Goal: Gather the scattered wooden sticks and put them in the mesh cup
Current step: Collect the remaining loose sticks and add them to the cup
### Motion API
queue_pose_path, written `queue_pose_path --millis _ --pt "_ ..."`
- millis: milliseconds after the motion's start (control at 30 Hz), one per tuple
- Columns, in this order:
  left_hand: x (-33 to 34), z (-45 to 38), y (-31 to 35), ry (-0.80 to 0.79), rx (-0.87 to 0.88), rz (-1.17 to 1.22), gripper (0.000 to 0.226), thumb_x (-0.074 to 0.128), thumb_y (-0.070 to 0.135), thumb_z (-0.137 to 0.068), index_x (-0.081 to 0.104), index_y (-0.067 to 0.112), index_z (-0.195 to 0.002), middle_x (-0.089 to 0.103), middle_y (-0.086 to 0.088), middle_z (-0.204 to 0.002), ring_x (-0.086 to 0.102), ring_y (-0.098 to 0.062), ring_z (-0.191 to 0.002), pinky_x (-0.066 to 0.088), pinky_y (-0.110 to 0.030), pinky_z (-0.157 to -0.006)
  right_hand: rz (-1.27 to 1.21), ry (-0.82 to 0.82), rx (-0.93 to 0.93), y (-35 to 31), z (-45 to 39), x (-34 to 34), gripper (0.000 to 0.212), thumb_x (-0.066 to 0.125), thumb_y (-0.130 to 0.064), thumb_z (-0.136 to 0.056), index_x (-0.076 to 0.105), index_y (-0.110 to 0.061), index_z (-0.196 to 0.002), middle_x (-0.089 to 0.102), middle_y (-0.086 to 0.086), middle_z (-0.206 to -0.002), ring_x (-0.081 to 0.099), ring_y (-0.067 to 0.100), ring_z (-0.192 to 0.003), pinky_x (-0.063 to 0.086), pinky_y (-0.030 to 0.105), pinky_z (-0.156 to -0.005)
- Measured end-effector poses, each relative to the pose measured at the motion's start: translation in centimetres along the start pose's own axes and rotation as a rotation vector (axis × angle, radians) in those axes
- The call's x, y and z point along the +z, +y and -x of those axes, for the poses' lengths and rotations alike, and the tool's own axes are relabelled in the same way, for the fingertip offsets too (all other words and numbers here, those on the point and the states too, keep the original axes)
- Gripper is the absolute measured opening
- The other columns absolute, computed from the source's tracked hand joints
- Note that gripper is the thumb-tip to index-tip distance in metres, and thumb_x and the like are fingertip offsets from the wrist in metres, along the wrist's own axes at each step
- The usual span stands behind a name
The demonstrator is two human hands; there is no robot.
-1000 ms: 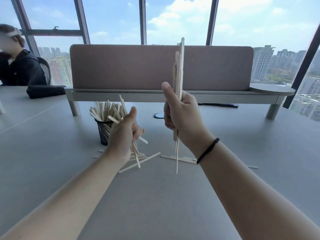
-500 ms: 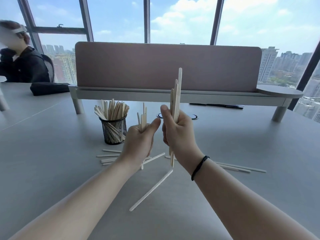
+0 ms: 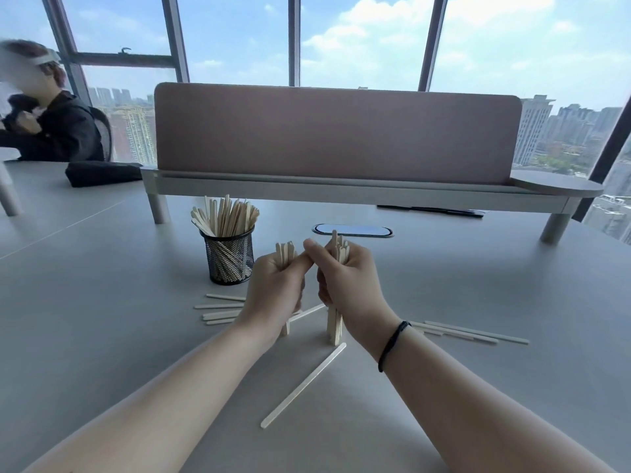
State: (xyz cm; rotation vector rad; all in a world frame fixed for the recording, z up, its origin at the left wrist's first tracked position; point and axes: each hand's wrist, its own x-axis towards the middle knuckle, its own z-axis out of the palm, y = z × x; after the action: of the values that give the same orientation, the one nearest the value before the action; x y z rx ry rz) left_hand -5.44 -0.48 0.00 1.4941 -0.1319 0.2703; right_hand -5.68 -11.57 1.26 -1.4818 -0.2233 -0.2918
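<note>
A black mesh cup (image 3: 229, 260) full of pale wooden sticks stands on the grey table, just left of my hands. My left hand (image 3: 273, 290) is closed around a small upright bundle of sticks (image 3: 285, 251). My right hand (image 3: 348, 285) grips a second upright bundle (image 3: 334, 327) whose lower ends touch the table. The two thumbs meet between the bundles. Loose sticks lie left of my hands (image 3: 220, 310), to the right (image 3: 474, 333), and one long stick (image 3: 304, 384) lies diagonally in front of my wrists.
A raised desk shelf with a pinkish divider panel (image 3: 336, 131) spans the table behind the cup. An oval cable port (image 3: 352, 230) sits behind my hands. A person in black (image 3: 51, 128) sits at the far left, beside a black pouch (image 3: 102, 172).
Both hands have come down from in front of me toward the table, and the right bundle's ends now rest on it. One long stick dropped and lies in front of my wrists.
</note>
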Motion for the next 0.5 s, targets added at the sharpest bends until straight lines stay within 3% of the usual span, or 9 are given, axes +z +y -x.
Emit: queue_pose_path --millis 267,400,500 --pt "-0.13 0.2 -0.02 -0.008 0.067 -0.044 0.042 0.061 0.018 -0.095 0.052 -0.003 -0.06 0.047 -0.014 -0.05 0.045 -0.023 -0.046 0.037 -0.028 -0.047 0.035 -0.042 0.009 0.11 0.04 -0.27 0.052 0.07 -0.034 -0.091 0.042 -0.007 -0.056 0.038 0.007 -0.044 0.036 0.021 -0.039 0.034 0.036 -0.051" --pt "-0.03 -0.08 -0.15 0.038 0.029 -0.04 0.057 0.061 0.044 -0.095 0.041 0.016 -0.051 0.035 -0.008 -0.048 0.033 -0.02 -0.044 0.027 -0.027 -0.046 0.011 -0.05 0.083 0.2 -0.01 -0.32 0.058 0.065 -0.036 -0.095 0.034 -0.021 -0.048 0.035 0.003 -0.045 0.03 0.017 -0.037 0.03 0.025 -0.044" --pt "0.3 -0.27 0.51 0.069 -0.032 0.027 0.059 0.061 0.047 -0.094 0.033 0.023 -0.049 0.029 -0.002 -0.047 0.027 -0.02 -0.046 0.022 -0.029 -0.049 0.001 -0.036 0.115 -0.14 -0.37 -0.47 0.063 0.06 -0.039 -0.097 0.033 -0.022 -0.043 0.031 0.003 -0.044 0.028 0.016 -0.035 0.027 0.024 -0.044"
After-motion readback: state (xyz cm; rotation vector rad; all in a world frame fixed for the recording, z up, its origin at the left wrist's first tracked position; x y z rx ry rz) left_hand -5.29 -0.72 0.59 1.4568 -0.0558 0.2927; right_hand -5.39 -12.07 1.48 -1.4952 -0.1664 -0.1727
